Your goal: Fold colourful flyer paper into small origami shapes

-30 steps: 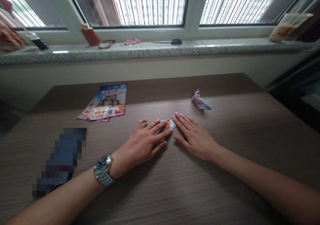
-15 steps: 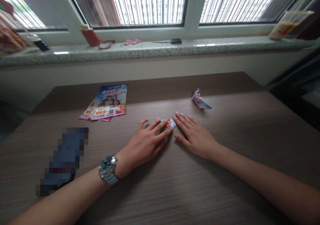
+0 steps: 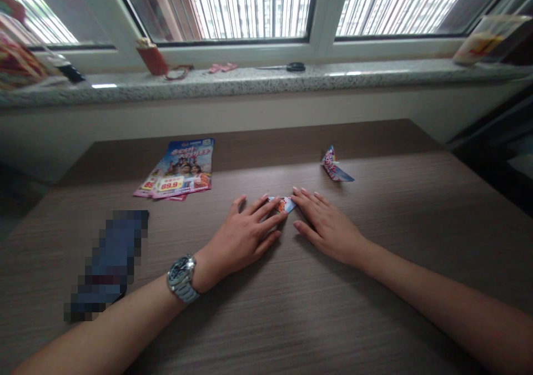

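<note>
A small folded piece of printed paper (image 3: 287,203) lies flat on the brown wood-grain table (image 3: 266,319). My left hand (image 3: 245,231), with a metal watch (image 3: 182,278) on its wrist, rests over the paper with fingers spread, hiding much of its left part. On the other side my right hand (image 3: 328,222) lies palm down, its fingertips touching the paper's right end. Neither hand grips anything. Farther back on the right stands a folded paper figure (image 3: 333,165) with a patterned side and a blue wing-like flap.
Several printed flyers (image 3: 187,170) lie in a stack at the back left. A pixelated dark object (image 3: 110,264) is beside my left forearm. On the granite windowsill (image 3: 241,86) are scissors (image 3: 295,66), a red box (image 3: 152,59), pink pieces (image 3: 222,67) and a plastic cup (image 3: 478,42).
The view has shifted slightly. My right thumb and fingers sit a touch farther from my left hand; otherwise the hands and paper look nearly the same.
</note>
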Tool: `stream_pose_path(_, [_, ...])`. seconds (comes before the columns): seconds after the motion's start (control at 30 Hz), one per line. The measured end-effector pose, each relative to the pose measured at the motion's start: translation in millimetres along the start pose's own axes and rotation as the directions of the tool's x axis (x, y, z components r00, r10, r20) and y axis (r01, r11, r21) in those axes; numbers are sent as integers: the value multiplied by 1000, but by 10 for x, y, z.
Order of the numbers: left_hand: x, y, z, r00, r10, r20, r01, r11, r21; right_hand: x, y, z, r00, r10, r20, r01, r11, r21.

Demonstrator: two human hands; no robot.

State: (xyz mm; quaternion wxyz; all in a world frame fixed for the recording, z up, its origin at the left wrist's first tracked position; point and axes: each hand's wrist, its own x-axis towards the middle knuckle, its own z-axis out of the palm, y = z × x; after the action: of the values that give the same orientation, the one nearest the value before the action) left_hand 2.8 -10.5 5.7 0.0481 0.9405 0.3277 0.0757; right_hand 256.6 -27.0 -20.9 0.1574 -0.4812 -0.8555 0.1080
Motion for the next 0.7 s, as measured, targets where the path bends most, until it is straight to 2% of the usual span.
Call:
stream_pose_path(0.4, [9,-7,-39,998,-55,-31,57,997,52,-20,-8,-46,999,-40,21,40,999,-14])
stream_pose_path(0.7, [-9,-52,13,994,-86,-69,91,994,64,-56,-46,-102,988,-142,60,144,989,-34])
